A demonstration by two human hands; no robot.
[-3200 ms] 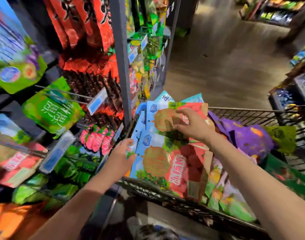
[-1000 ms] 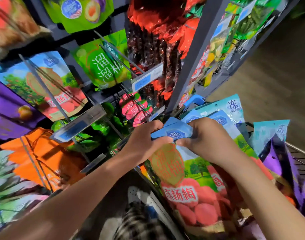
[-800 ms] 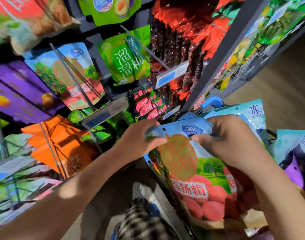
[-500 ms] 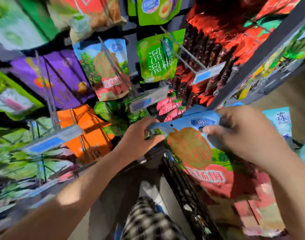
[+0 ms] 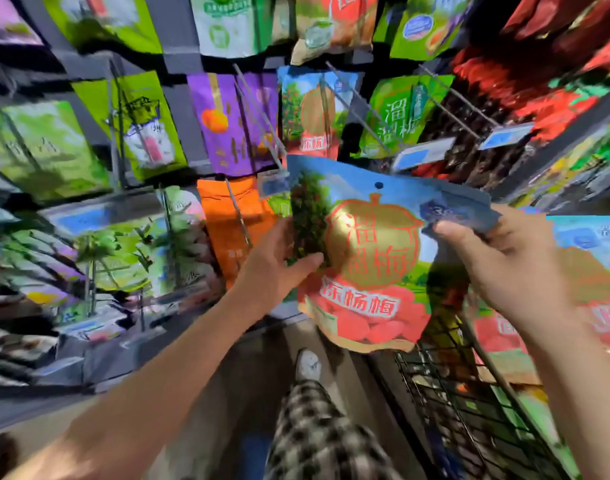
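Two hands share one pouch. The left hand (image 5: 279, 268) grips the left edge of the glossy blue-and-red plastic snack pouch with a gold fruit emblem (image 5: 369, 268), thumb across its front. The right hand (image 5: 507, 261) pinches its upper right corner. The pouch hangs in the air between them, in front of the shelf rack and just left of the black wire shopping cart (image 5: 448, 393).

A matching blue-and-red pouch on the rack (image 5: 308, 112) hangs just above, so the step is probably to hang this one there. To do it well, keep the top edge taut so the small punched hole (image 5: 378, 185) stays open and in sight. Raise the pouch to the peg's tip, line up hole and rod before pushing, then slide it back flat with the print facing out.

Compared with half a second ago, the pouch is higher and clear of the cart, with its front turned fully to view. The left hand has shifted from the top corner down to the side edge.
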